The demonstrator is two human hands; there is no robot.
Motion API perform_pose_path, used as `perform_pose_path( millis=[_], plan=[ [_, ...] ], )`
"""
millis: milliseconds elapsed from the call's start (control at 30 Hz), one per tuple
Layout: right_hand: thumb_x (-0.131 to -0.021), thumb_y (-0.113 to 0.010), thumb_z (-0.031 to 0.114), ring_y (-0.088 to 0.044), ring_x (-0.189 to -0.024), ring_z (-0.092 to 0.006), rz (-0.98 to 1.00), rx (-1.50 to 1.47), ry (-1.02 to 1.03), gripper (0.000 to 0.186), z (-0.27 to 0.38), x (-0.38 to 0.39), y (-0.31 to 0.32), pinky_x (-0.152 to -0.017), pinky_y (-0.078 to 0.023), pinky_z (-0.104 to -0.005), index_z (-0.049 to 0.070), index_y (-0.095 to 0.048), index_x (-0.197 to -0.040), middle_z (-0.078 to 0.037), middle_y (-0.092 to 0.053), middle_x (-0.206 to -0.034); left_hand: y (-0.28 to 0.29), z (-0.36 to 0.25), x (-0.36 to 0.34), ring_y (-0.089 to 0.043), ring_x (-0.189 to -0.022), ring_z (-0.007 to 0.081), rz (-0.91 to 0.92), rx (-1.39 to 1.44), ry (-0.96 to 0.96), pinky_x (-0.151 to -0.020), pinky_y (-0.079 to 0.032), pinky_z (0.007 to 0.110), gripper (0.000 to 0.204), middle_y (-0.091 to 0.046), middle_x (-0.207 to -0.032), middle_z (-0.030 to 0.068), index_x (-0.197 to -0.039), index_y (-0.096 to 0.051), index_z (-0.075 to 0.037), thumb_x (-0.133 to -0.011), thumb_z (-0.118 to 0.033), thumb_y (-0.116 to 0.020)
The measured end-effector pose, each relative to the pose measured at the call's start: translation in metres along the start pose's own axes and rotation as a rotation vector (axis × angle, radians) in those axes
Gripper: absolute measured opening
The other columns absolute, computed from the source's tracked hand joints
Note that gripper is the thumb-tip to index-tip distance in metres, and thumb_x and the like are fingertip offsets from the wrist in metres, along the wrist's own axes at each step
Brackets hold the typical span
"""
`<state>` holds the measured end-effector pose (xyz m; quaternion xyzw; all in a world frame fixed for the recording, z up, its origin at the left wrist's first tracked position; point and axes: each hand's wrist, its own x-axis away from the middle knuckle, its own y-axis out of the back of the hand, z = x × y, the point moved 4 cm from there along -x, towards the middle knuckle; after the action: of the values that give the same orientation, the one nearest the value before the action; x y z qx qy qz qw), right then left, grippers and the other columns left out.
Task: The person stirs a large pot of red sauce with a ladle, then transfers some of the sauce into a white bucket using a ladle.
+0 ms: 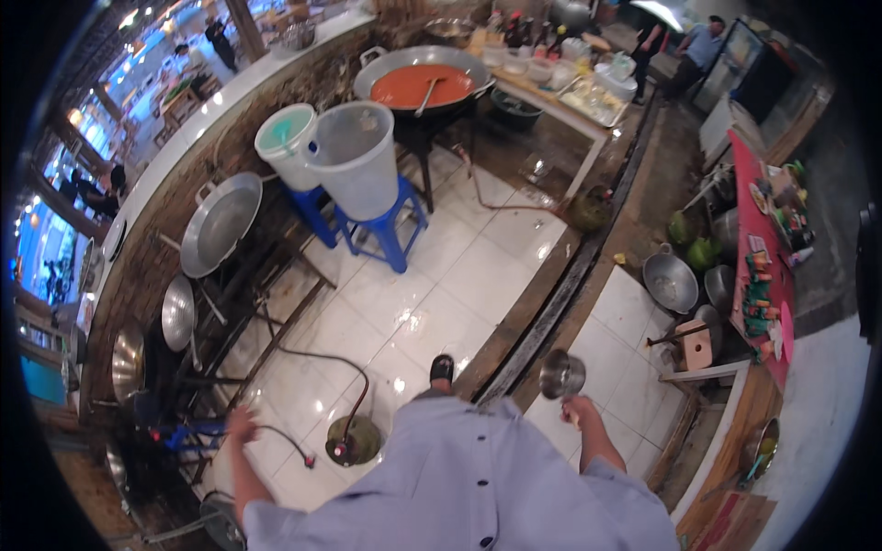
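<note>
My right hand (pixel 579 411) grips the handle of a round metal pot-like dipper (pixel 562 374), held out over white floor tiles (pixel 611 331) at my right. My left hand (pixel 243 425) hangs at my left side with its fingers loosely apart and nothing visible in them. Below and beside it are a dark hose (pixel 308 354) and a green gas cylinder (pixel 363 445) on the floor. My shoe (pixel 442 367) shows below my shirt.
Metal woks (pixel 219 225) on stands line the curved wall at left. Buckets (pixel 354 156) sit on blue stools. A wok of orange liquid (pixel 423 87), a crowded table (pixel 551 83) and people (pixel 698 50) are farther off. A drain channel (pixel 533 321) runs alongside; a red counter (pixel 763 257) stands right.
</note>
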<state>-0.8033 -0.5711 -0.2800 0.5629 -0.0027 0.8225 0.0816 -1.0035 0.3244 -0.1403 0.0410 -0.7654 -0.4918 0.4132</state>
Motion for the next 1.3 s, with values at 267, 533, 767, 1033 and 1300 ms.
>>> perform_pose_path(
  millis=[267, 533, 767, 1033, 1300],
  plan=[
    [-0.093, -0.048, 0.023, -0.039, -0.046, -0.0124, -0.036, -0.271, 0.078, 0.020, 0.205, 0.041, -0.026, -0.048, -0.046, -0.0296, 0.008, -0.046, -0.105, -0.003, -0.045, -0.062, -0.113, -0.338, -0.115, -0.062, -0.061, 0.0182, 0.435, 0.682, 0.120, -0.050, -0.048, 0.030, 0.060, -0.062, -0.090, 0.0120, -0.134, -0.041, -0.010, -0.083, -0.030, -0.065],
    [-0.091, -0.050, 0.020, -0.037, -0.040, -0.0117, 0.095, -0.136, 0.195, 0.013, 0.386, -0.069, -0.063, -0.035, -0.033, -0.0266, 0.010, -0.041, -0.089, -0.001, -0.040, -0.056, -0.068, -0.445, -0.151, -0.061, -0.064, 0.0179, 0.148, 1.008, 0.271, -0.056, -0.050, 0.031, 0.042, -0.061, -0.086, 0.0086, -0.122, -0.050, -0.009, -0.087, -0.030, -0.059],
    [-0.090, -0.053, 0.024, -0.059, -0.064, -0.0309, -0.293, 0.616, 0.829, 0.026, 0.602, -0.114, -0.077, -0.057, -0.048, -0.0415, 0.006, -0.043, -0.106, -0.015, -0.059, -0.073, -0.163, -0.434, -0.108, -0.060, -0.065, 0.0226, 0.258, 1.059, 0.563, -0.051, -0.048, 0.035, 0.026, -0.059, -0.083, 0.0104, -0.108, -0.057, -0.011, -0.087, -0.026, -0.053],
    [-0.088, -0.054, 0.024, -0.060, -0.089, -0.0452, -0.562, 0.841, 1.048, 0.036, 0.738, -0.103, -0.151, -0.075, -0.045, -0.0529, 0.003, -0.044, -0.115, -0.027, -0.063, -0.089, -0.087, -0.563, -0.183, -0.065, -0.061, 0.0196, -0.029, 0.828, 0.176, -0.062, -0.051, 0.031, 0.036, -0.066, -0.082, 0.0137, -0.113, -0.059, -0.005, -0.080, -0.020, -0.063],
    [-0.090, -0.052, 0.025, -0.058, -0.084, -0.0462, -0.394, 0.870, 1.361, 0.033, 0.892, -0.042, -0.261, -0.069, -0.043, -0.0530, 0.002, -0.048, -0.113, -0.026, -0.061, -0.085, 0.216, -0.848, -0.363, -0.057, -0.093, 0.0336, -0.582, 0.538, -0.552, -0.082, -0.045, 0.040, 0.028, -0.060, -0.094, 0.0157, -0.102, -0.057, -0.004, -0.082, -0.021, -0.066]
  ],
)
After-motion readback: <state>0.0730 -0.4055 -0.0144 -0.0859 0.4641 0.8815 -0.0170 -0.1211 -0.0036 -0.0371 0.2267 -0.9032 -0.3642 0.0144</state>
